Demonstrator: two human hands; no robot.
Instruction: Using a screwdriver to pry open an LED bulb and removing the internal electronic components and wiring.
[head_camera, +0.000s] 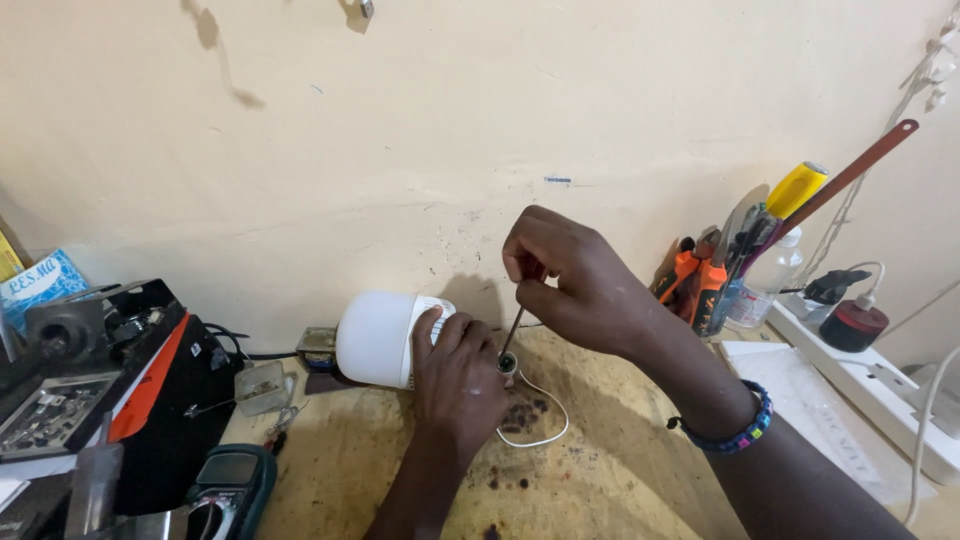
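1. Against the wall, a white bulb is lying on its side on the wooden surface.
2. Just right of the bulb's dome, the left hand is gripping its base.
3. Above that base, the right hand is pinching a thin screwdriver, tip down.
4. Near the bulb's front, a white wire is looping over open surface.
5. Far right of the bulb, a tool holder is standing beside a power strip along the edge.

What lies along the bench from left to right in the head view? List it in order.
Black equipment case → small clear box → white lamp bulb → left hand → right hand with a screwdriver → tool holder → white power strip.
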